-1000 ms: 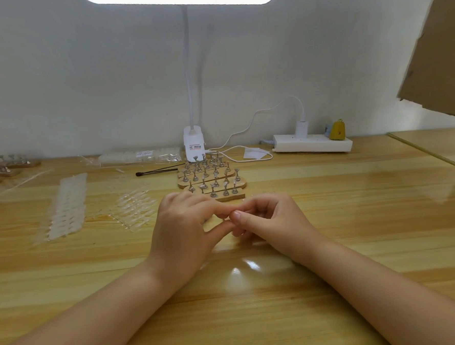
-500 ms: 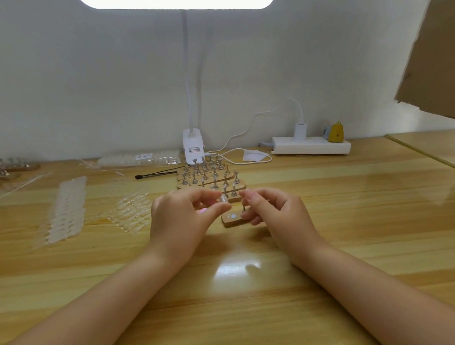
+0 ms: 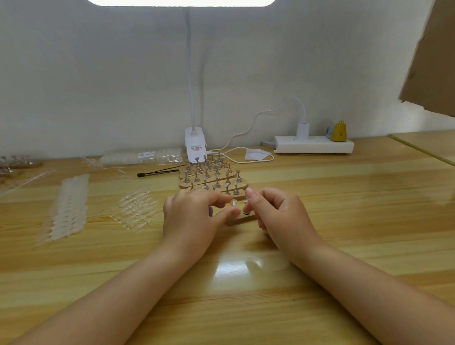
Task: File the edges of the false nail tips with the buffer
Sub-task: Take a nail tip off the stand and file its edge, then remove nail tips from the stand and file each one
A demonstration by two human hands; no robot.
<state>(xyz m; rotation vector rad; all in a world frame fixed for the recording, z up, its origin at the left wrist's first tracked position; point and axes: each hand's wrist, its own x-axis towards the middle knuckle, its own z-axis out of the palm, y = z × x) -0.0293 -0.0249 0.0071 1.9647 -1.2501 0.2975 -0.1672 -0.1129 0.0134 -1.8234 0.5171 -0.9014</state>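
Nail tip: a small clear, glossy false nail tip (image 3: 233, 203), rounded and see-through, hard to make out in detail.
Where it lies: pinched at the fingertips of the left hand (image 3: 194, 217), just left of the right hand (image 3: 279, 214), above a short light wooden block (image 3: 241, 219) that lies on the pale wooden table (image 3: 357, 217) between the two hands.
Stand: a small metal peg (image 3: 246, 211) rises from that block, right beside the nail tip; whether the two touch cannot be told.
Left hand: fingers curled, thumb and forefinger closed on the nail tip; a purple-painted nail shows on a lower finger.
Right hand: fingers curled, thumb and forefinger tip brought together at the top of the metal peg; whether they actually grip it cannot be told.
Behind the hands: several wooden strips studded with metal nail stands (image 3: 210, 178), near the fingertips.
Left of the hands: loose clear nail tips (image 3: 135, 207), and further left a long strip of pale nail tips (image 3: 68, 206).
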